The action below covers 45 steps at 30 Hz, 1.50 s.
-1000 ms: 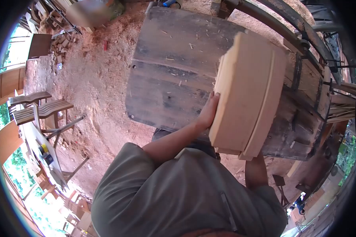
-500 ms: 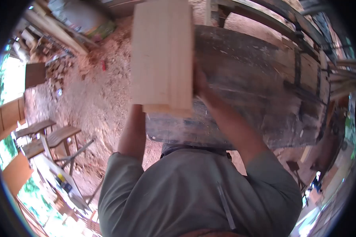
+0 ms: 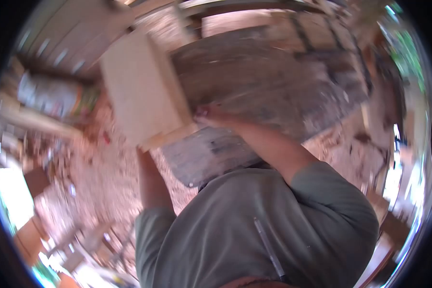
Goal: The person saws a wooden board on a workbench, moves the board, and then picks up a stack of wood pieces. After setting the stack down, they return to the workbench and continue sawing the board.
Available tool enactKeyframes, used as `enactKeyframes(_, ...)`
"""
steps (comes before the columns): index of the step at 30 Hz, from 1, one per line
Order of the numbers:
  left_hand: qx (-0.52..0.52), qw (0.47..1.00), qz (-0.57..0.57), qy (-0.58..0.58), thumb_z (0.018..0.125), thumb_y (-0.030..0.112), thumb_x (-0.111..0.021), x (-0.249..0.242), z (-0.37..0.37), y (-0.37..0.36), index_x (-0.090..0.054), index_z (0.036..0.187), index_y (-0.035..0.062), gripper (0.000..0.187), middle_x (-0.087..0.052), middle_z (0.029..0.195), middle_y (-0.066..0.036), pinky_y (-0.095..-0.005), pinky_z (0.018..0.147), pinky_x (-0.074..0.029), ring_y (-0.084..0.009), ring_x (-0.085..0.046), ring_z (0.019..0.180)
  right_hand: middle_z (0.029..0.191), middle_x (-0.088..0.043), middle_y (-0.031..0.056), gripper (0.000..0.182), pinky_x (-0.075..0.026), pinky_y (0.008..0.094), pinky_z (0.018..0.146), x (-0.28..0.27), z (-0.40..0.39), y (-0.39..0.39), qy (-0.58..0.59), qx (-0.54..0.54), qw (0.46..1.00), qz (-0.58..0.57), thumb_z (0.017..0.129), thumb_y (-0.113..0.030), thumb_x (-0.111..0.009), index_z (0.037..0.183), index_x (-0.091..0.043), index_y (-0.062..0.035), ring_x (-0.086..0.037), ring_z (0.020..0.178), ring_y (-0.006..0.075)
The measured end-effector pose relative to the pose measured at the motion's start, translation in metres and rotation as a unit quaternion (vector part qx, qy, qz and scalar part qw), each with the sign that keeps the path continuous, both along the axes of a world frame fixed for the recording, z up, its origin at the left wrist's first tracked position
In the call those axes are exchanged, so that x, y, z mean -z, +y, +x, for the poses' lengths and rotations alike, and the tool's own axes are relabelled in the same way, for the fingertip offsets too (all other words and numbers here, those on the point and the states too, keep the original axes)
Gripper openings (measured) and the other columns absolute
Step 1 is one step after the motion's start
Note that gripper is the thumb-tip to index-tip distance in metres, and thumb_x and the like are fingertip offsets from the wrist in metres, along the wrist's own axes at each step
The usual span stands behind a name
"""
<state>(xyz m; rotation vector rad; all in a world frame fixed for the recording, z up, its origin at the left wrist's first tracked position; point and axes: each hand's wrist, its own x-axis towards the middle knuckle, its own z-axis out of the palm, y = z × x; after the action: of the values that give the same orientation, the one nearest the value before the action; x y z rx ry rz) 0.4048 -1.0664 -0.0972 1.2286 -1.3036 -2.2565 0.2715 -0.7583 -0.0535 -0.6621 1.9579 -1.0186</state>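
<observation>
A pale, box-shaped wooden piece (image 3: 141, 89) with a stepped near end is held out in front of me, overlapping the bench's left end in this view. At its right side is my right hand (image 3: 206, 115), blurred, with its fingers against the lower right edge. My left forearm (image 3: 152, 180) runs up under the near left corner of the piece, which hides the left hand. Beneath and to the right lies the dark, worn workbench (image 3: 273, 96).
Wood shavings cover the floor (image 3: 101, 177) on the left. A white printed sack (image 3: 48, 96) and a long timber (image 3: 38, 122) lie at the far left. Wooden rails (image 3: 245, 7) run beyond the bench. A pen (image 3: 269, 247) shows on my shirt.
The wooden piece has shifted left in view and tilted, with both arms following it. The surroundings have swung as my head turned, and the picture is more blurred.
</observation>
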Motion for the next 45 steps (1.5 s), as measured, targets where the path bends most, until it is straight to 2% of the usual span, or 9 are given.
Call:
enactKeyframes(3, -0.015, 1.0, -0.021, -0.002, 0.097, 0.037, -0.054, 0.024, 0.005, -0.008, -0.057, 0.111, -0.0045, 0.044, -0.061, 0.099, -0.009, -0.0346, 0.069, -0.05, -0.0187, -0.061, 0.086, 0.091, -0.07, 0.0071, 0.03, -0.052, 0.0369, 0.074, 0.022, 0.042, 0.079, 0.212, 0.106, 0.969, -0.065, 0.093, -0.029, -0.065, 0.11, -0.069, -0.0043, -0.064, 0.081, 0.0184)
enactKeyframes(5, -0.067, 0.993, -0.08, -0.046, 0.097, 0.036, -0.056, 0.039, 0.028, -0.009, -0.058, 0.109, -0.0045, 0.043, -0.062, 0.096, -0.009, -0.0347, 0.066, -0.051, -0.0183, -0.062, 0.083, 0.078, -0.067, 0.0056, 0.029, -0.049, 0.0303, 0.059, -0.018, 0.066, 0.122, -0.14, 0.274, 0.951, 0.031, 0.093, -0.026, -0.065, 0.111, -0.069, -0.0033, -0.059, 0.064, 0.0127)
enactKeyframes(9, -0.127, 0.931, -0.244, -0.239, 0.096, 0.034, -0.06, 0.077, 0.091, 0.019, -0.06, 0.092, -0.0014, 0.035, -0.059, 0.08, -0.008, -0.0386, 0.055, -0.046, -0.016, -0.055, 0.064, 0.063, -0.061, 0.003, 0.031, -0.048, 0.0312, 0.057, -0.028, 0.134, 0.211, 0.023, 0.493, 0.866, 0.081, 0.089, -0.035, -0.067, 0.083, -0.071, -0.0054, -0.059, 0.062, 0.0111)
enactKeyframes(22, 0.231, 0.871, -0.429, -0.062, 0.099, 0.04, -0.049, -0.022, 0.018, 0.299, -0.067, 0.088, -0.0091, 0.054, -0.068, 0.087, -0.026, -0.048, 0.077, -0.047, -0.0409, -0.061, 0.082, 0.08, -0.063, 0.0024, 0.02, -0.046, 0.026, 0.064, -0.187, 0.187, 0.344, -0.041, 0.477, 0.838, -0.263, 0.095, -0.017, -0.067, 0.102, -0.069, 0.0009, -0.058, 0.074, 0.0089)
enactKeyframes(29, 0.534, 0.651, -0.539, 0.007, 0.101, 0.041, -0.039, -0.05, -0.002, 0.483, -0.065, 0.106, -0.0061, 0.054, -0.062, 0.11, -0.031, -0.0519, 0.097, -0.04, -0.0461, -0.055, 0.109, 0.084, -0.065, 0.0049, 0.01, -0.048, 0.0312, 0.062, -0.345, 0.285, 0.438, 0.42, 0.358, 0.641, -0.533, 0.087, -0.013, -0.074, 0.096, -0.072, -0.0078, -0.058, 0.069, 0.0155)
enactKeyframes(33, 0.555, 0.656, -0.504, 0.081, 0.102, 0.044, -0.04, -0.045, 0.003, 0.587, -0.065, 0.101, -0.0043, 0.054, -0.063, 0.108, -0.029, -0.0508, 0.095, -0.041, -0.0469, -0.054, 0.108, 0.079, -0.059, 0.0021, 0.011, -0.048, 0.0357, 0.064, -0.399, 0.343, 0.472, 0.584, 0.445, 0.519, -0.438, 0.083, -0.016, -0.078, 0.09, -0.07, -0.0169, -0.055, 0.067, 0.0193)
enactKeyframes(41, 0.635, 0.625, -0.444, 0.092, 0.101, 0.046, -0.044, 0.004, -0.049, 0.701, -0.06, 0.112, -0.0117, 0.061, -0.063, 0.106, -0.032, -0.0486, 0.089, -0.046, -0.0458, -0.061, 0.096, 0.083, -0.065, 0.008, 0.01, -0.049, 0.0331, 0.062, -0.374, 0.338, 0.551, 0.606, 0.491, 0.51, -0.364, 0.079, -0.005, -0.071, 0.088, -0.071, -0.009, -0.059, 0.069, 0.0211)
enactKeyframes(43, 0.678, 0.652, -0.233, 0.247, 0.102, 0.048, -0.042, 0.074, -0.074, 0.712, -0.061, 0.108, -0.0127, 0.064, -0.064, 0.104, -0.033, -0.0487, 0.086, -0.047, -0.0455, -0.061, 0.092, 0.083, -0.065, 0.0098, 0.015, -0.05, 0.0332, 0.063, -0.35, 0.323, 0.592, 0.539, 0.551, 0.582, -0.26, 0.082, -0.005, -0.068, 0.097, -0.07, -0.006, -0.061, 0.073, 0.0239)
enactKeyframes(45, 0.7, 0.568, -0.43, 0.045, 0.101, 0.051, -0.041, 0.007, -0.06, 0.738, -0.063, 0.104, -0.0118, 0.066, -0.067, 0.097, -0.027, -0.0491, 0.081, -0.049, -0.0414, -0.062, 0.086, 0.086, -0.065, 0.0111, 0.019, -0.052, 0.0358, 0.067, -0.308, 0.314, 0.625, 0.451, 0.62, 0.632, -0.114, 0.086, -0.008, -0.067, 0.104, -0.069, -0.0042, -0.063, 0.08, 0.027)
